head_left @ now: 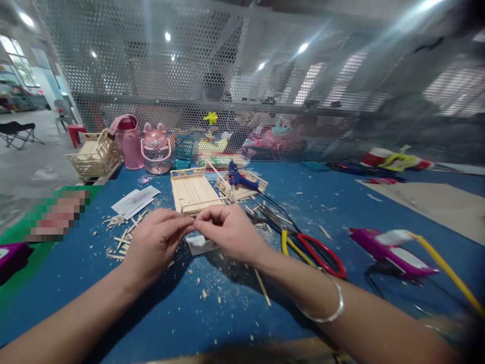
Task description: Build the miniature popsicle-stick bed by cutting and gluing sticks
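Observation:
My left hand (157,240) and my right hand (231,230) meet at the fingertips above the blue table. Both are closed in a pinch, and whatever lies between the fingers is too small or hidden to name. Just beyond them sits a small bed-like model of wooden sticks (195,189), with low rails at its ends. A blue glue gun (242,178) rests on another stick frame (261,187) behind my right hand. Under my fingers lies a small pale piece of paper (200,245). Short loose sticks (123,242) are scattered beside my left hand.
Red-handled scissors (322,253) and yellow-handled pliers (291,242) lie right of my right hand. Farther right is a purple power strip (394,253) with a yellow cable. A pink flask (131,144) and a pink bottle (156,151) stand at the back, before a perforated metal screen (151,65).

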Available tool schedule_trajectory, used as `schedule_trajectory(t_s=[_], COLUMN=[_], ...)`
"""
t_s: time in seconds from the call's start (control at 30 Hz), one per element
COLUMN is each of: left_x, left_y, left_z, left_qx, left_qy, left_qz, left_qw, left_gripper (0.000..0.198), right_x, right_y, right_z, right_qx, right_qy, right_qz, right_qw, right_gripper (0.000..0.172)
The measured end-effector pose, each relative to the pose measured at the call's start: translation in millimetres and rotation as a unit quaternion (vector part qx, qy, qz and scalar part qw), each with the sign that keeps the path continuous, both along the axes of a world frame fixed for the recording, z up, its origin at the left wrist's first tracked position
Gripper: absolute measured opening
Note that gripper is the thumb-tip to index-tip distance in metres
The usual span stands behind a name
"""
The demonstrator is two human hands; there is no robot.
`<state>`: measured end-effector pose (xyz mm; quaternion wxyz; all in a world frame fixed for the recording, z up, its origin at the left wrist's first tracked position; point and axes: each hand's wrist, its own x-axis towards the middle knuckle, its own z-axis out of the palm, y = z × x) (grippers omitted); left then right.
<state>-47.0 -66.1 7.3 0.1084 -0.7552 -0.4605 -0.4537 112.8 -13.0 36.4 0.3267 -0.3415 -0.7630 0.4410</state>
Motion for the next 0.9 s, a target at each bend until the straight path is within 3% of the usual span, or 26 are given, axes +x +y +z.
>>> schedule_trajectory(t_s=[0.1, 0.17, 0.27, 0.33, 0.43, 0.5, 0.57, 0.63, 0.77, 0.9], left_x=[5.3, 7.1, 8.6, 9.5, 10.6, 10.1, 8.1, 5.0, -4.2, -15.5], left_y=[-4.7, -6.5, -9.0, -10.6, -11.5, -10.7, -8.8, -6.0, 2.9, 15.6], left_z=[-0.4, -0.2, 0.8, 1.2, 2.0, 3.2, 4.7, 5.8, 3.6, -4.4], left_qx=[0.018, 0.019, 0.003, -0.021, -0.063, -0.088, -0.11, -0.129, -0.145, -0.159], left_qy=[0.044, 0.063, 0.057, 0.037, -0.008, -0.054, -0.117, -0.185, -0.277, -0.303], left_qz=[-0.035, -0.041, -0.026, -0.022, -0.024, -0.004, 0.032, 0.061, 0.072, 0.094], left_qw=[0.998, 0.997, 0.998, 0.999, 0.998, 0.995, 0.986, 0.972, 0.947, 0.935], left_gripper=[0.017, 0.019, 0.015, 0.012, 0.01, 0.011, 0.015, 0.022, 0.027, 0.028], right_x=[7.6, 15.0, 32.8, 48.3, 69.2, 76.5, 77.5, 74.4, 69.1, 72.0], right_y=[-12.9, -15.3, 2.4, 31.2, 86.4, 118.3, 140.1, 152.5, 164.1, 173.0], right_z=[1.8, 2.3, 5.1, 6.9, 4.7, -1.2, -9.2, -16.8, -24.2, -24.6], right_qx=[-0.072, -0.072, 0.015, 0.116, 0.24, 0.281, 0.278, 0.264, 0.234, 0.205], right_qy=[0.005, 0.0, -0.025, -0.048, -0.181, -0.348, -0.388, -0.406, -0.416, -0.39], right_qz=[0.004, 0.03, 0.042, -0.067, -0.228, -0.239, -0.234, -0.225, -0.238, -0.265], right_qw=[0.997, 0.997, 0.999, 0.99, 0.926, 0.862, 0.847, 0.846, 0.846, 0.858], right_gripper=[0.012, 0.012, 0.017, 0.022, 0.025, 0.035, 0.05, 0.054, 0.04, 0.033])
